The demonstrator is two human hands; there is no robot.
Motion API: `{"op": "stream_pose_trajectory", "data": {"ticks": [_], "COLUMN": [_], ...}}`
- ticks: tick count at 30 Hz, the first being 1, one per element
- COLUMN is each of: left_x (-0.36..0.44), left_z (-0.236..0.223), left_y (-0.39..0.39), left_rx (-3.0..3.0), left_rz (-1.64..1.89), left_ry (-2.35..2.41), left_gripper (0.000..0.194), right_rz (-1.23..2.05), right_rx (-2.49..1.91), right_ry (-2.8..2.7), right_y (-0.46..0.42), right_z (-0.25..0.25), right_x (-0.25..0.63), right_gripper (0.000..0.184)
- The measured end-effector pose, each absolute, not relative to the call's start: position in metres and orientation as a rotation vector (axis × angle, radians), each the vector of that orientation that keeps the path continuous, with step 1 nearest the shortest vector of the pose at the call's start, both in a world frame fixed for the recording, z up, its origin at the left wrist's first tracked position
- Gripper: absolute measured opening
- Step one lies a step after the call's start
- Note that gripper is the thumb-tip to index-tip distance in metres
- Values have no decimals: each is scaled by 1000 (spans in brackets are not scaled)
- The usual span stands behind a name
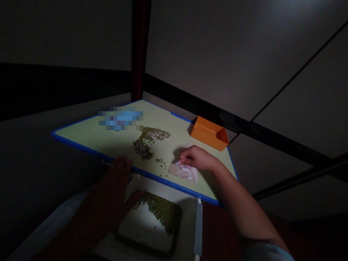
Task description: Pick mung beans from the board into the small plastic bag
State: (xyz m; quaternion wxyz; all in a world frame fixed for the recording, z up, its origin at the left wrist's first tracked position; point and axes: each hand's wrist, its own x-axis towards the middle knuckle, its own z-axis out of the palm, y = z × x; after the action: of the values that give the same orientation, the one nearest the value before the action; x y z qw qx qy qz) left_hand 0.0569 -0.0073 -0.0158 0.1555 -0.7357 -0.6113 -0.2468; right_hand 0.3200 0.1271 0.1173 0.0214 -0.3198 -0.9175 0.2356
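Observation:
My right hand (194,157) pinches the upper edge of a pale pink, half-round flat piece (186,173), whose exact kind I cannot make out. It rests against the pale yellow tabletop (174,125) near the front edge. Small green beans (144,146) lie scattered to its left, with a few loose ones close by. Below the table edge is a white tub (160,186) holding more green beans (163,210). In deep shadow, my left hand (116,179) grips the tub's left rim, thumb on the inner side and fingers stretched toward the table edge.
An orange open box (208,132) stands at the table's far right. A blurred blue item (121,119) lies at the far left. The table has a raised blue rim (174,185). Walls rise behind it, with a dark red post (138,54) at the corner. The tub's grey handle (198,228) is on its right.

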Motion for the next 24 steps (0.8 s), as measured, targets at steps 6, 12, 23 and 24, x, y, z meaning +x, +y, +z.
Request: {"op": "stream_pose_trajectory", "data": {"ticks": [6,12,23,24], "left_x": [56,56,57,57], "left_z": [-17,-19,-16,-16], "left_y": [-6,-7,-7,-6], "left_rx": [-2118,-2131,-2125,-2124], "left_rz": [-711,-697,-685,-684], "left_ry": [-1788,-1792,-1790,-1768], "left_gripper": [89,89,88,88], "right_rz": [772,762,815,771], "right_rx": [-992,-953,-1010,-1029], "right_ry": [-2886,-2868,-2793,-2793], "right_y": [121,119,115,114], "right_z": [118,115,113,112], "right_x": [314,310,306,304], "right_gripper": [22,25,27,27]}}
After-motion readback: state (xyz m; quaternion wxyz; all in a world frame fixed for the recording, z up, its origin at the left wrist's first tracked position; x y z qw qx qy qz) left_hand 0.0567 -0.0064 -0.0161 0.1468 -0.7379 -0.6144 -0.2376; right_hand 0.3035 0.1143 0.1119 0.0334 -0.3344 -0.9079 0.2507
